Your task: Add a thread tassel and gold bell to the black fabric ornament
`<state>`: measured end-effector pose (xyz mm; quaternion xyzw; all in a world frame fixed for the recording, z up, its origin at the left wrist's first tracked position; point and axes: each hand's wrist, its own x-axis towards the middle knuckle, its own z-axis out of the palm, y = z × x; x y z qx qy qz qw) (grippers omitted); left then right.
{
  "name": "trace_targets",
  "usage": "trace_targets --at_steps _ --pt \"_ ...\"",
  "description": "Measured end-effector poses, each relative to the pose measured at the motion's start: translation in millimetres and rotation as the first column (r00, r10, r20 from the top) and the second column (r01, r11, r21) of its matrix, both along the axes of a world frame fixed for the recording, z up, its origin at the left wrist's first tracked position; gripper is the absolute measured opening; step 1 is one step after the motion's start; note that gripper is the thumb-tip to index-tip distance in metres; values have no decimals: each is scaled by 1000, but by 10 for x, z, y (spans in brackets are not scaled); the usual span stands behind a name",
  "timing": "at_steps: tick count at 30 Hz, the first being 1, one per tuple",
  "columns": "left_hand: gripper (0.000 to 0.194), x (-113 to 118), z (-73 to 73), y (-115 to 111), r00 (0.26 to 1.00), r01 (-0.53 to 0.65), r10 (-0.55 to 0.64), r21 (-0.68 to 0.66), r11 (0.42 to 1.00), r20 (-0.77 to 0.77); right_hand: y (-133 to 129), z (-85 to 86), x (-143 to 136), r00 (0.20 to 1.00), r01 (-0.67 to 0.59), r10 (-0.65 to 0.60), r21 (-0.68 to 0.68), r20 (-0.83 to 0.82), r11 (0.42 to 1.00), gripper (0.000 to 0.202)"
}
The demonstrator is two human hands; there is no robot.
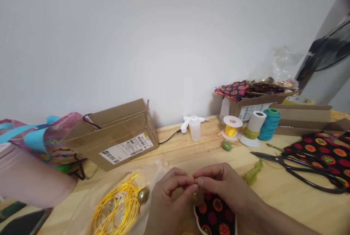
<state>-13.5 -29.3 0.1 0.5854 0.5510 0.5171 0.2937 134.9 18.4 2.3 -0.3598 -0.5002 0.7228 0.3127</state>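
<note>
Left hand (172, 195) and right hand (225, 185) are held fingertip to fingertip, a small gold-coloured piece (196, 181) being pinched between them just above a black patterned fabric piece (217, 215) near the front of the worktop (177, 155). A white label (124, 148) with barcodes and a dark emblem is borne by the cardboard box (95, 147); its print is too small to be read. Another barcoded label (255, 111), likewise illegible, is seen on the fabric-filled box (235, 108).
</note>
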Motion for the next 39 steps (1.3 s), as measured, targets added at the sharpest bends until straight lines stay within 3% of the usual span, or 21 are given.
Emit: trace_targets --at_steps 7,16,25,33,39 --pt "9 33 103 -5 991 -41 55 108 993 -125 -3 1 -6 1000 -14 14 -1 1 1000 14" --pt "12 39 53 -19 979 -29 55 134 990 -196 -16 34 -28 999 21 -20 44 -31 999 14" --pt "14 65 108 -30 974 -53 95 203 978 -205 -21 7 -37 996 0 9 94 -94 996 14" --pt "12 30 70 -19 932 35 73 289 957 -356 -28 -17 -70 959 22 -91 -248 -270 969 16" --pt "15 22 51 -19 924 78 57 330 941 -379 -19 10 -48 925 -90 -40 -319 -378 944 10"
